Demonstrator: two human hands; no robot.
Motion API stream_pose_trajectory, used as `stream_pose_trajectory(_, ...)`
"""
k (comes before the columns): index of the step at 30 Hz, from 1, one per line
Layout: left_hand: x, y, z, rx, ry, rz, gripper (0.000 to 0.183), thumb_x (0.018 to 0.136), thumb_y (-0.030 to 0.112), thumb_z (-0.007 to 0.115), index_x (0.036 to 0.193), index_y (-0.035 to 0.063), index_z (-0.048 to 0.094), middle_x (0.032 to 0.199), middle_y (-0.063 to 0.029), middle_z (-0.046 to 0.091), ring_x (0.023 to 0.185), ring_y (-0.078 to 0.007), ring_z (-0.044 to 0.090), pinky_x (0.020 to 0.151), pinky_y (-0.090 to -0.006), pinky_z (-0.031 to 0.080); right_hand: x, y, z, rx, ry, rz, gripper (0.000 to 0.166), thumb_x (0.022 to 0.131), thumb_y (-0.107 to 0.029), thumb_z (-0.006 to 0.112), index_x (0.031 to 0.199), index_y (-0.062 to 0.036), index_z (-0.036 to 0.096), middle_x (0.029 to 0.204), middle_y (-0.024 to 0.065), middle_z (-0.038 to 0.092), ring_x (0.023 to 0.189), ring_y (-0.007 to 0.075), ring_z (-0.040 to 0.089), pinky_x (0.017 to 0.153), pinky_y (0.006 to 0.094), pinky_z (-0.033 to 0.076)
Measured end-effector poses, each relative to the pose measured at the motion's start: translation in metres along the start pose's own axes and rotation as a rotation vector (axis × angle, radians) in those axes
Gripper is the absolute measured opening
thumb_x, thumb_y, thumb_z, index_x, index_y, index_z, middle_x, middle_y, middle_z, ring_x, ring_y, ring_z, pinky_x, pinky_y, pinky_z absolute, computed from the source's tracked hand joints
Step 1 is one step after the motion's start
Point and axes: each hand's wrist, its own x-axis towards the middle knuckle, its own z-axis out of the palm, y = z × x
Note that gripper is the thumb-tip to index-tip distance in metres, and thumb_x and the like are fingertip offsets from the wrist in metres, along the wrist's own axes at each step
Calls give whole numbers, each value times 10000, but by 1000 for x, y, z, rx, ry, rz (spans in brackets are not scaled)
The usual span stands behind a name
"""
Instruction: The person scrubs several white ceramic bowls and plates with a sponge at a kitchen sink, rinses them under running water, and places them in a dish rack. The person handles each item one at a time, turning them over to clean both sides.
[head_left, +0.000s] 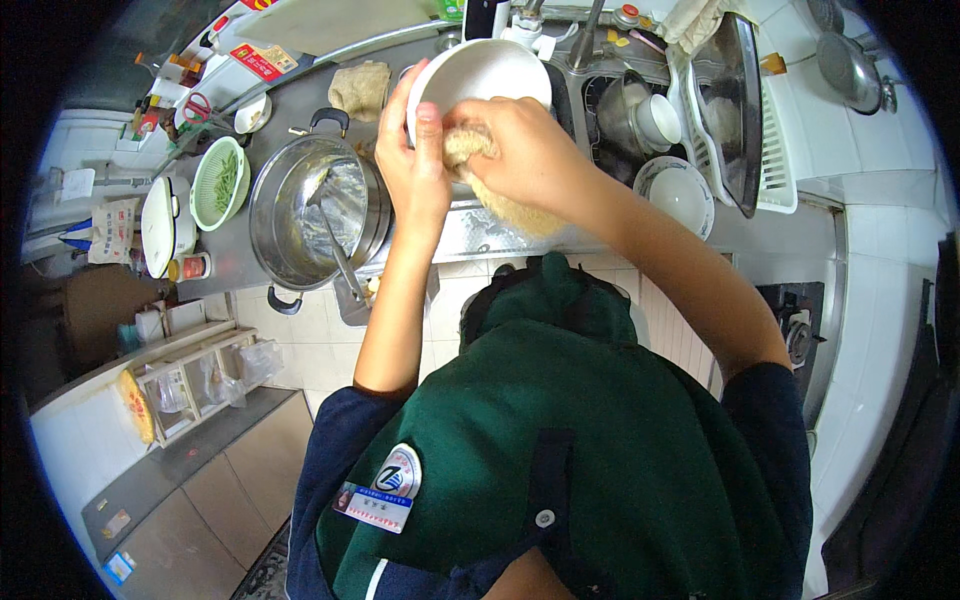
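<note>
A white bowl (487, 71) is tilted over the sink, its inside turned partly toward me. My left hand (412, 150) grips its left side, with the thumb along the near rim. In my right hand (521, 146) is a bunched tan cloth (517, 210), pressed against the bowl's near wall. The cloth's loose end hangs down over the front edge of the sink (480, 232). My right fingertips are hidden behind the cloth and the bowl.
Left of the sink stands a large steel pot (300, 202) with residue and a ladle (334, 244). Beyond are a green colander (220, 184) of green beans and a folded cloth (358, 90). Rightward are a patterned bowl (675, 196), a steel pot (619, 105) and a dish rack (776, 150).
</note>
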Motion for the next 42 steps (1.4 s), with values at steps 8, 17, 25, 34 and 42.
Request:
stream_pose_trajectory(8,1,11,-1,-60,-11,-65,579,958,483,540,1248,-14,600,1224,-148,626,1122,-225,578,987,-348,426,-2,-14,-15,-98,-125,33,139,689,-16,629,815,-3,686,764,233,661,770,406,662,738,459,525)
stream_pose_trajectory(17,-11,20,2,-78,-32,-63,561,962,475,532,1243,-4,607,1261,-168,608,1174,-258,560,1015,-380,406,4,-7,2,-130,31,1,111,686,-59,647,775,-6,688,743,251,650,746,415,658,712,498,521)
stream_pose_trajectory(25,-4,14,-3,-116,25,-55,501,970,415,543,1236,-5,607,1235,-154,618,1109,-237,586,972,-352,436,0,-22,2,-93,36,-81,124,718,-105,646,723,14,678,725,262,641,708,412,658,653,485,527)
stream_pose_trajectory(34,-9,11,-2,-38,-23,-43,454,958,384,562,1237,30,620,1237,-163,618,1130,-263,581,988,-370,424,5,-12,11,-186,38,-71,140,720,-112,653,760,19,682,712,250,637,702,433,647,672,487,529)
stream_pose_trajectory(42,-8,3,-13,60,-64,-24,417,941,364,595,1220,58,643,1196,-148,635,1106,-251,591,962,-364,443,1,-13,13,-314,-88,-15,93,687,-47,673,759,12,678,780,238,663,756,404,670,689,477,544)
